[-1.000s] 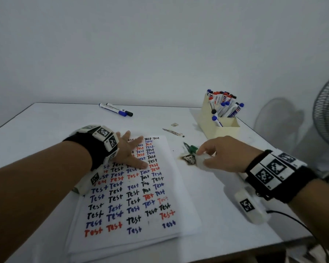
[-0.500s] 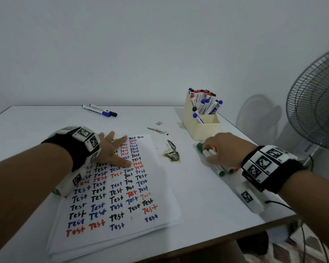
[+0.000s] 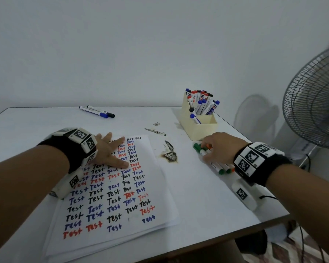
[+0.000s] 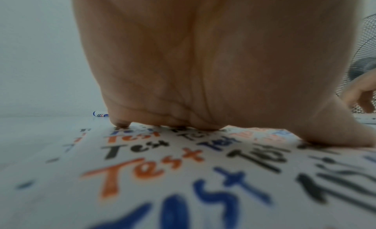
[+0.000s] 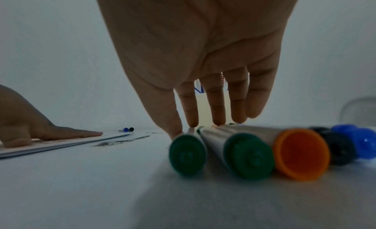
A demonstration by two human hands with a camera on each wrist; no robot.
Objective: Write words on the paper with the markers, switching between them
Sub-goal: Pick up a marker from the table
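Presently the paper (image 3: 110, 186), covered with rows of "Test" in black, blue and red, lies under the flat, spread left hand (image 3: 110, 152). Right hand (image 3: 222, 149) rests straight fingertips (image 5: 191, 119) on the markers (image 5: 234, 145) beside it, gripping none.

head: high, looking down | wrists: table-level, close | shared: paper (image 3: 110, 186)

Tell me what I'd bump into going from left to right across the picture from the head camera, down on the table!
Left hand pressed flat on the white paper covered in "Test" words → dark brown burnt-looking stain → right hand reaching onto the row of green- and orange-capped markers → round wire-caged fan.
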